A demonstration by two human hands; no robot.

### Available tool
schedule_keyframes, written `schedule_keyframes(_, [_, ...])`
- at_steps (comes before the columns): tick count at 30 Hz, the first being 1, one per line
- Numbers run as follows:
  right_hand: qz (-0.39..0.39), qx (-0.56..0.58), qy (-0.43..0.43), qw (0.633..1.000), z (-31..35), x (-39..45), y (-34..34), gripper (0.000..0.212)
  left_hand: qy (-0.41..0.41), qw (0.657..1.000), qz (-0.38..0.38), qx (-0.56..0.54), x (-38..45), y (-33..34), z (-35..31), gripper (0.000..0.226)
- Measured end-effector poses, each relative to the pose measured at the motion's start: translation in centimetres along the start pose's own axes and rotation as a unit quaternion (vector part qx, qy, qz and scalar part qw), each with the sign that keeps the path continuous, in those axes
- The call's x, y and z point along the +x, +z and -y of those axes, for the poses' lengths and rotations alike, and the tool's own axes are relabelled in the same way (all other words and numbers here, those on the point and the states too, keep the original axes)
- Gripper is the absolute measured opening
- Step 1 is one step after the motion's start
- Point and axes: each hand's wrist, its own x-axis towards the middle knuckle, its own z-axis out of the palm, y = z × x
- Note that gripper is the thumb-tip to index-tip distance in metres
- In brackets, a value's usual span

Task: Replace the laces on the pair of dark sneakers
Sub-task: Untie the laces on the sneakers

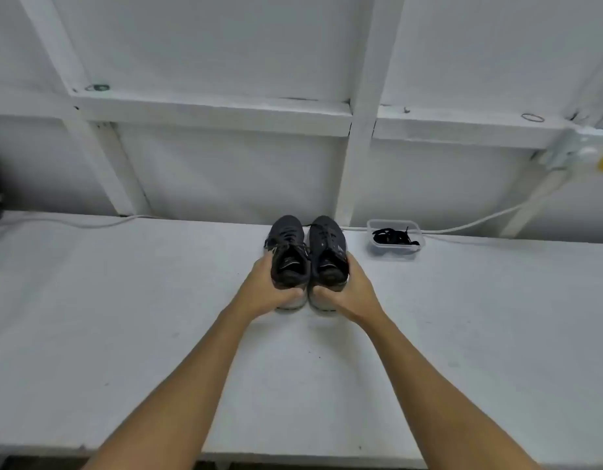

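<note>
1. Left hand [259, 290] grips the heel of the left sneaker [288, 257]; its fingertips are hidden behind the shoe.
2. Right hand [352, 290] grips the heel of the right sneaker [328, 257]; fingertips likewise hidden.
3. Sneakers stand side by side on the white table [123, 317], toes pointing away from the hands, long axes parallel.
4. Beyond the right hand, a clear tub [395, 251] holds black laces [393, 236]; their count is unclear.

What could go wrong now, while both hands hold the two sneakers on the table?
1. The tub of spare laces stands close to the right sneaker; moving the pair sideways may knock it.
2. The cable behind may snag.
</note>
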Motion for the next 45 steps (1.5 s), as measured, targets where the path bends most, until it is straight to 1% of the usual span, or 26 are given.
schedule_keyframes(1, [-0.002,-0.007,0.006,1.000,0.2,0.2,0.2,0.069,0.007,1.000,0.003,-0.005,0.2,0.2,0.1,0.072])
schedule_keyframes(3, [-0.005,-0.019,0.039,0.999,0.2,0.6,0.4,0.063,-0.005,1.000,0.007,0.005,0.3,0.6,0.1,0.068])
schedule_keyframes(5, [-0.006,-0.020,0.045,0.999,-0.1,1.0,0.6,0.057,-0.019,1.000,-0.006,0.018,0.6,1.1,0.2,0.064])
schedule_keyframes(8, [0.006,-0.034,0.051,0.998,-0.4,1.1,0.5,0.054,-0.031,0.998,-0.027,0.039,0.8,1.5,0.4,0.059])
schedule_keyframes(11, [-0.005,-0.026,0.068,0.997,-0.7,1.2,0.5,0.053,-0.052,0.996,-0.048,0.045,0.7,1.8,0.7,0.059])
schedule_keyframes(15, [-0.007,-0.031,0.072,0.997,-0.3,0.3,0.3,0.056,-0.065,0.995,-0.048,0.060,0.1,1.6,0.8,0.059])
schedule_keyframes(18, [-0.006,-0.035,0.064,0.997,-0.1,-1.7,0.2,0.056,-0.070,0.994,-0.036,0.080,-1.6,1.4,1.1,0.063])
schedule_keyframes(21, [-0.012,-0.045,0.053,0.997,0.1,-5.0,0.0,0.064,-0.072,0.993,-0.030,0.089,-4.5,1.3,1.4,0.077])
schedule_keyframes(23, [-0.014,-0.050,0.048,0.997,0.1,-7.3,0.0,0.068,-0.066,0.994,-0.026,0.084,-6.7,1.4,1.6,0.082])
schedule_keyframes(26, [-0.018,-0.051,0.051,0.997,-0.1,-10.2,0.3,0.075,-0.061,0.996,-0.021,0.065,-9.7,1.4,1.4,0.081])
schedule_keyframes(33, [-0.013,-0.064,0.033,0.997,0.0,-13.7,0.6,0.079,-0.047,0.997,-0.023,0.052,-13.7,2.1,1.2,0.078])
schedule_keyframes(36, [-0.002,-0.062,0.036,0.997,0.4,-13.5,0.3,0.081,-0.050,0.998,-0.003,0.048,-13.6,1.8,1.1,0.079])
schedule_keyframes(38, [0.005,-0.071,0.042,0.997,0.7,-13.5,0.1,0.082,-0.055,0.997,0.028,0.050,-13.4,1.1,1.3,0.083])
schedule_keyframes(40, [-0.023,-0.102,0.046,0.994,1.3,-13.6,-0.1,0.080,-0.068,0.994,0.072,0.041,-13.2,-0.1,1.5,0.087])
schedule_keyframes(41, [-0.049,-0.118,0.034,0.991,1.8,-13.6,-0.1,0.079,-0.083,0.992,0.095,0.026,-13.0,-0.9,1.4,0.088])
schedule_keyframes(43, [-0.102,-0.142,-0.041,0.984,2.8,-13.5,0.1,0.070,-0.110,0.988,0.110,-0.003,-12.3,-2.5,1.3,0.084])
schedule_keyframes(44, [-0.123,-0.151,-0.087,0.977,3.3,-13.3,0.3,0.061,-0.119,0.989,0.093,0.000,-11.8,-3.1,1.3,0.072])
schedule_keyframes(45, [-0.135,-0.159,-0.124,0.970,3.7,-13.0,0.7,0.050,-0.120,0.991,0.062,0.010,-11.2,-3.4,1.3,0.053])
